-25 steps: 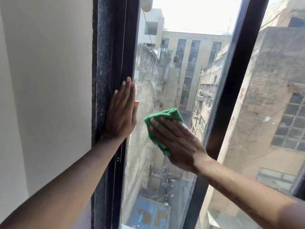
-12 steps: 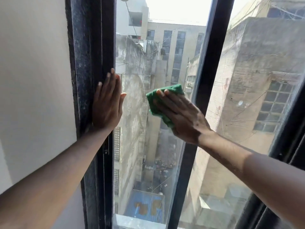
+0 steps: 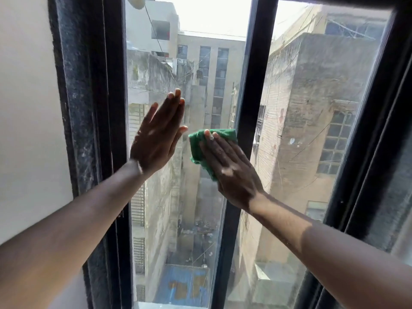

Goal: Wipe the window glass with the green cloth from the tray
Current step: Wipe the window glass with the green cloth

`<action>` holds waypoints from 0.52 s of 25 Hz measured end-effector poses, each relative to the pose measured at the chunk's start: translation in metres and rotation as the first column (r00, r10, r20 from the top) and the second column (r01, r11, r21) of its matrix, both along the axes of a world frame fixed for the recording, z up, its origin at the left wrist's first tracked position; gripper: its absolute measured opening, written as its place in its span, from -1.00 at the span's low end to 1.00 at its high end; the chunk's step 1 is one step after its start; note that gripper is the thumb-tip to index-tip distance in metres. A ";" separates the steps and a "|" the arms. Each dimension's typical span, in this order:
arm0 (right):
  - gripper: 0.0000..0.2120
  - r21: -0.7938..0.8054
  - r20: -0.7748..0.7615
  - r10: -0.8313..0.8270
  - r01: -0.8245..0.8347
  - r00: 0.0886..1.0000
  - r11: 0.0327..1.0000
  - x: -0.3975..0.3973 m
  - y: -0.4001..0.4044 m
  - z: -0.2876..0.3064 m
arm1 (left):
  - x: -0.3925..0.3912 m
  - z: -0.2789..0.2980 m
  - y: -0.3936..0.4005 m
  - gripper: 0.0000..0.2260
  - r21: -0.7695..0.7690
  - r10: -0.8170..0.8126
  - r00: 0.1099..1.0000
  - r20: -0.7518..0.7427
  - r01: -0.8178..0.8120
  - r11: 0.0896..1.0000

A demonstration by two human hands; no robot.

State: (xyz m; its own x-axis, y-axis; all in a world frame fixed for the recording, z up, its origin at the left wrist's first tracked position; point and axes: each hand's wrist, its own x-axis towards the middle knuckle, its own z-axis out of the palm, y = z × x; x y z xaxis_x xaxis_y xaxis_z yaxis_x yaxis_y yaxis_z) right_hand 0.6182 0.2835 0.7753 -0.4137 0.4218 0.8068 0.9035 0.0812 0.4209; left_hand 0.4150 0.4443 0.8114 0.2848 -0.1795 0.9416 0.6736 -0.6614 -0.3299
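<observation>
At the far left a pale wall [image 3: 26,108] runs up to a dark, speckled window frame [image 3: 89,108]; its inner edge stands straight and tall, and just past it the window glass [image 3: 156,41] begins. The left hand [image 3: 156,139] is laid against that pane, fingers straight and close together, thumb stuck out to the right — a flat, wide palm holding nothing; its heel sits just beside the frame's inner edge, with bare pane above the fingertips and below the wrist. A narrow strip of glass parts its thumb from the green cloth [image 3: 197,148]; the cloth is bunched into a small pad and pressed to the pane under the right hand [image 3: 227,168], whose fingers [image 3: 214,148] lie spread flat over it rather than curled round it, so the cloth is pinned between palm and glass. The pad's upper right corner reaches the black centre bar [image 3: 247,108], touching it or very nearly — I cannot tell which; the right wrist crosses in front of that bar lower down. Above the cloth the pane stands open to the top of the view, and below it down to the sill. Right of the bar a second pane [image 3: 312,130] stretches to another dark frame [image 3: 379,130] at the edge.
</observation>
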 end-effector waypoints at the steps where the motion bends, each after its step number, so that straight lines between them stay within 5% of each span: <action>1: -0.36 0.069 -0.052 -0.018 0.022 0.998 0.997 -0.003 0.007 0.018 | 0.009 0.006 -0.005 -0.49 0.022 0.004 1.000 -0.017 -0.004 1.000; 4: -0.28 0.068 -0.194 -0.058 0.072 0.979 0.995 -0.015 0.005 0.000 | 0.032 0.021 -0.020 -0.51 0.035 0.003 0.997 -0.073 -0.001 0.999; 8: -0.45 -0.122 0.103 -0.068 0.081 0.992 0.989 0.012 -0.045 -0.106 | 0.053 0.038 -0.036 -0.51 0.034 -0.029 0.989 -0.147 0.035 0.999; 11: -0.49 -0.083 0.095 -0.089 0.097 0.991 0.992 0.035 -0.049 -0.069 | 0.068 0.048 -0.044 -0.50 0.068 0.004 0.981 -0.196 0.010 0.998; 13: -0.45 0.041 -0.100 -0.091 0.096 0.991 0.995 0.037 -0.034 -0.028 | 0.076 0.049 -0.046 -0.50 0.072 0.029 0.975 -0.221 -0.014 0.997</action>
State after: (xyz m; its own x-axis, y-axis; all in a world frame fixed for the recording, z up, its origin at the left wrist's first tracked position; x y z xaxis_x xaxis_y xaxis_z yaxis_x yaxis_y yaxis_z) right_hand 0.6550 0.2491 0.7469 -0.2922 0.4163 0.8610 0.9433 -0.0228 0.3312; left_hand 0.4906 0.3985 0.8603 0.4895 -0.2337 0.8401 0.5924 -0.6179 -0.5170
